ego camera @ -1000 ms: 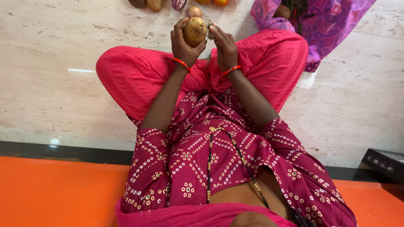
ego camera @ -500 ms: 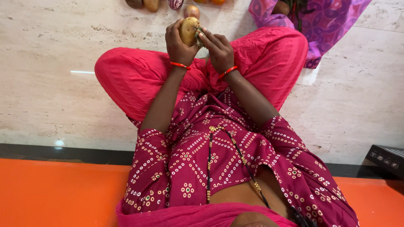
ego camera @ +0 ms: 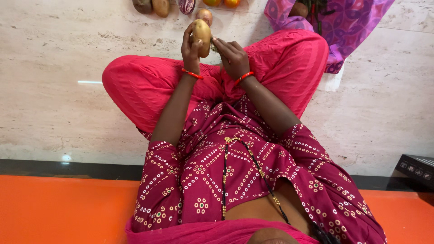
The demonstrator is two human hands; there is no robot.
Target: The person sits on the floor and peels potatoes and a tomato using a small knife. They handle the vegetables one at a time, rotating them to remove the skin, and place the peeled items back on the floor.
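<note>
Fingers of the left hand [ego camera: 191,47] wrap a brown potato [ego camera: 201,30], held upright above the crossed legs — the right hand [ego camera: 231,56], fingers curled, touches its right side, grip contents unclear.

We hold both arms out in front over our crossed legs, elbows bent. Our left hand [ego camera: 191,47] is raised with fingers curled in a closed grip; our right hand [ego camera: 232,56] sits just beside it, fingers pinched forward.
</note>
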